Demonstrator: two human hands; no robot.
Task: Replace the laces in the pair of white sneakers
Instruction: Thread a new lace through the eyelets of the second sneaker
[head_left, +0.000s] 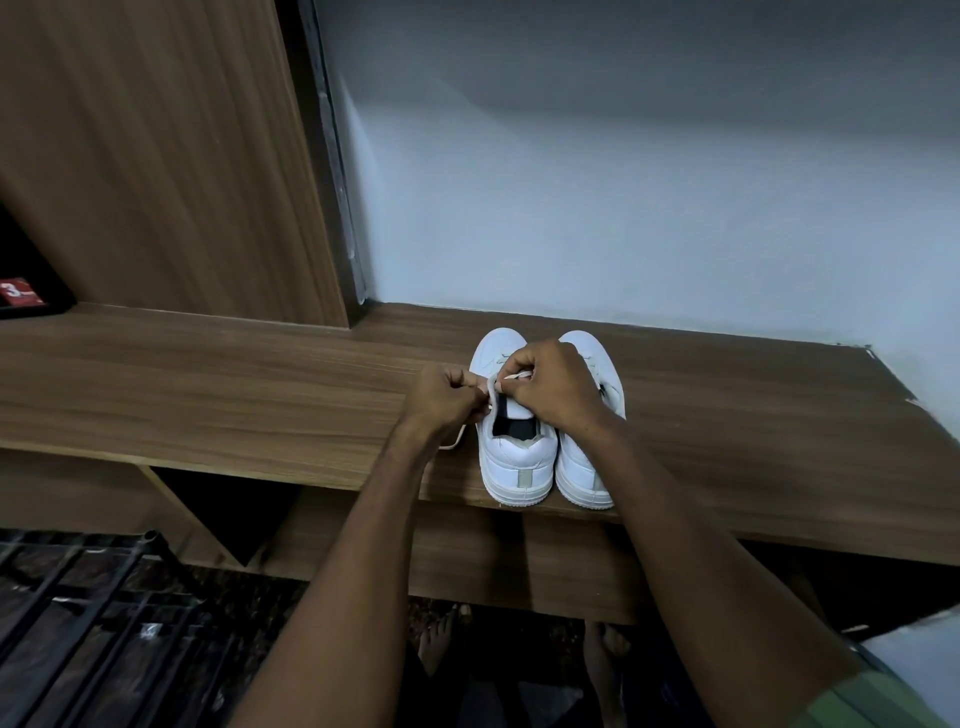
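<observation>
White sneakers stand side by side, heels toward the person, on the wooden counter (208, 384). Both hands work over the left shoe (511, 447): the left hand (447, 397) pinches a lace (457, 439) trailing onto the counter, and the right hand (553, 387) pinches a lace end at the eyelets. The right shoe (589, 467) shows some lacing. Judging from this, the task looks early or midway; I cannot tell old laces from new.

Counter (208, 374) wood-grain laminate, matt brown. Cabinet panel (156, 156) same wood grain. Sneakers (519, 462) smooth white leather-look, slight sheen, rubbery soles. Lace (457, 439) off-white cloth. Wall (623, 182) matt painted. Rack (78, 597) dark metal bars.
</observation>
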